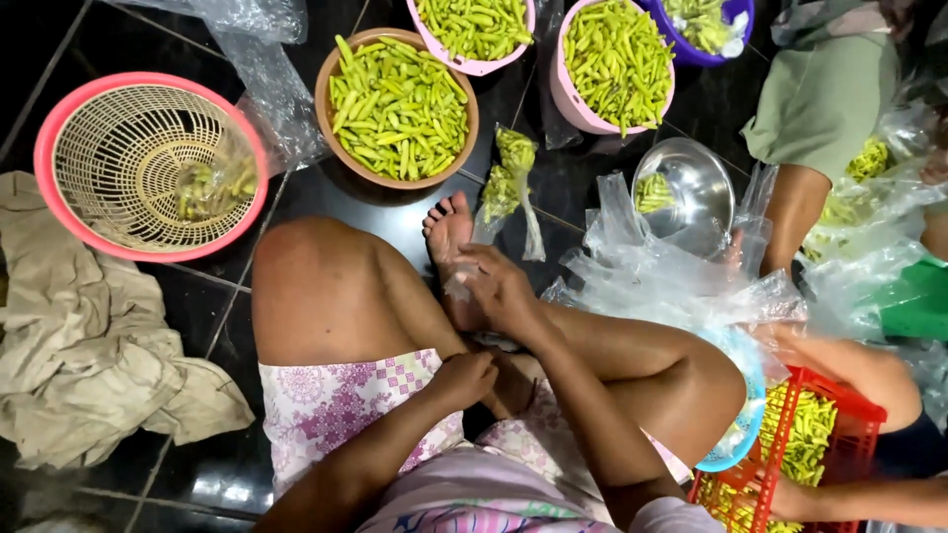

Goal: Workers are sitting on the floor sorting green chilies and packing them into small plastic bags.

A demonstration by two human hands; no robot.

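I sit cross-legged on a dark tiled floor. My right hand (499,288) rests by my bare foot (446,229), its fingers closed on a bit of clear plastic bag (456,287). My left hand (464,379) is curled into a fist on my ankle, and nothing shows in it. A small tied bag of green chilies (509,180) lies on the floor just beyond the foot. A brown bowl (330,71) heaped with green chilies stands further out.
Two pink bowls (478,67) (567,97) and a purple bowl (743,25) of chilies line the far edge. There is a steel bowl (706,188), a pile of clear bags (671,281), a pink basket (59,128), a crumpled cloth (89,345) and a red crate (849,424). Another person (820,109) sits at the right.
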